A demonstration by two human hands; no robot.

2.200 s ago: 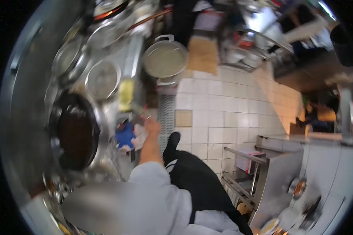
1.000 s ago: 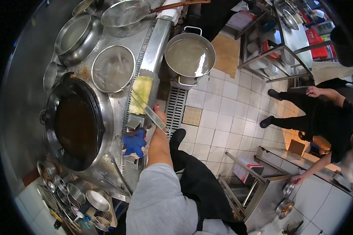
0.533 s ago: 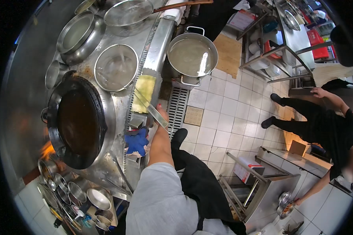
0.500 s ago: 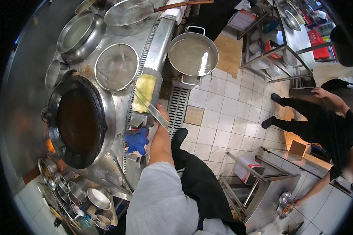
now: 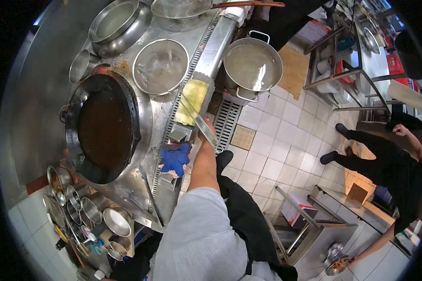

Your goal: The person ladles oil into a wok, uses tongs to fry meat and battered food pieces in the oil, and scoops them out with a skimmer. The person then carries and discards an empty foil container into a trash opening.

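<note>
My left hand [image 5: 208,127] is partly hidden behind the flat metal handle of a large round strainer [image 5: 160,66], which rests on the steel stove top. Its fingers appear wrapped round that handle, whose end ring lies over my wrist. Beneath the handle is a folded yellow cloth [image 5: 192,100] on the counter edge. Nearer my forearm lies a blue cloth [image 5: 175,159]. Left of the strainer sits a wok [image 5: 105,126] holding dark brown liquid. My right hand is out of view.
A big stockpot [image 5: 252,65] of cloudy liquid stands beyond my hand, beside a floor drain [image 5: 229,122]. Several steel pots [image 5: 93,208] crowd the lower left. A wooden-handled sieve [image 5: 183,6] lies at the top. At right, a co-worker [image 5: 398,164] holds a bowl [image 5: 337,265].
My view has shifted, so the stove and stockpot appear farther right. My left hand stays at the strainer handle. The flame beside the wok no longer shows. The co-worker's raised hand has moved.
</note>
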